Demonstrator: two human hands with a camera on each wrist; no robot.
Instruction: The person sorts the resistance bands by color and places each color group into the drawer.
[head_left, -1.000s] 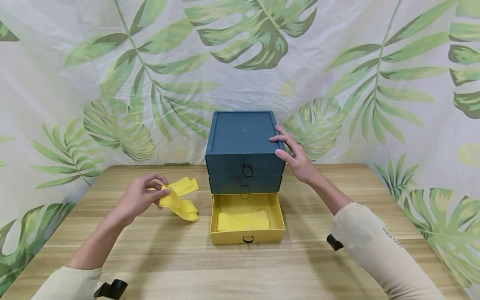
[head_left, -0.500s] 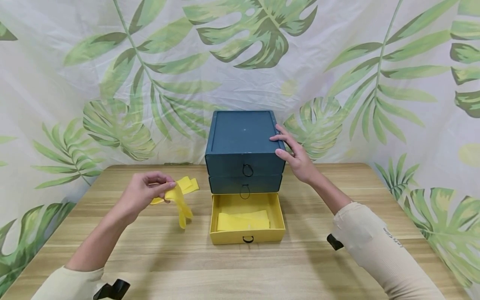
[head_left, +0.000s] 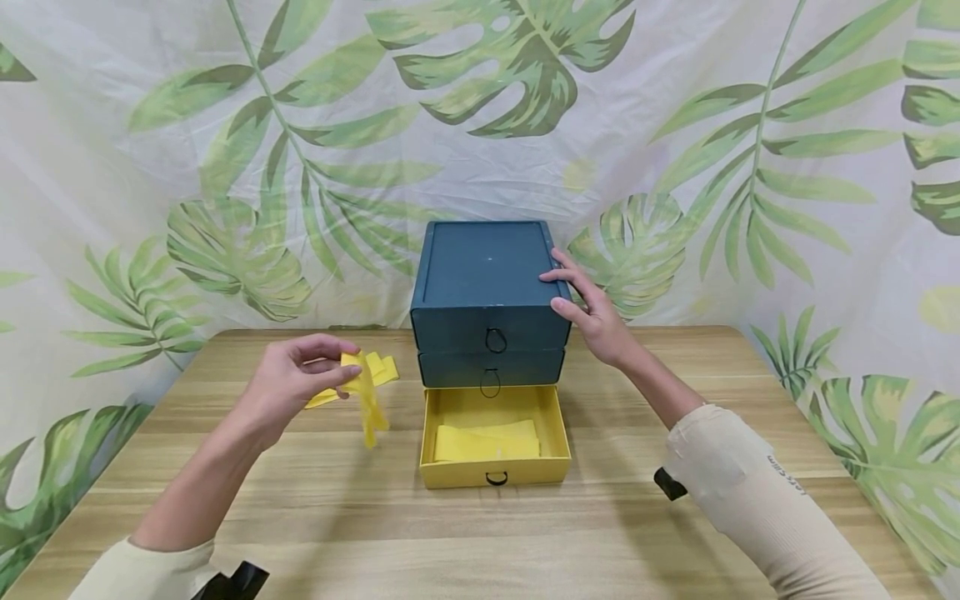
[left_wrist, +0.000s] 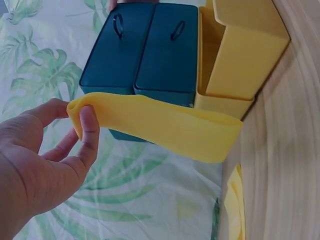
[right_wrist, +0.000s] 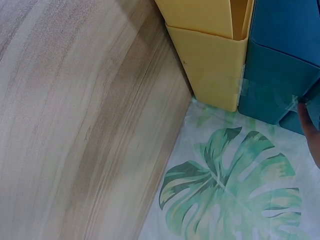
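My left hand [head_left: 288,379] pinches one end of a soft yellow band [left_wrist: 160,125] between thumb and fingers. The band hangs above the table, left of the open drawer, its far end drooping. Behind it more yellow bands [head_left: 387,368] lie on the table, partly hidden by that hand. My right hand [head_left: 596,325] rests on the top right edge of the blue drawer box [head_left: 483,271], fingers spread. Below the two blue drawers, a yellow drawer [head_left: 450,477] is pulled out, with a folded yellow band [head_left: 487,442] lying in it.
All of it stands on a wooden table [head_left: 480,542], the box near the back edge. A leaf-print cloth [head_left: 480,167] hangs behind. Small black loops serve as pulls, one of them [head_left: 496,479] on the yellow drawer's front.
My left hand has lifted the yellow band and moved slightly right and up, and the band now hangs down more narrowly. The right hand and the drawers have stayed in place.
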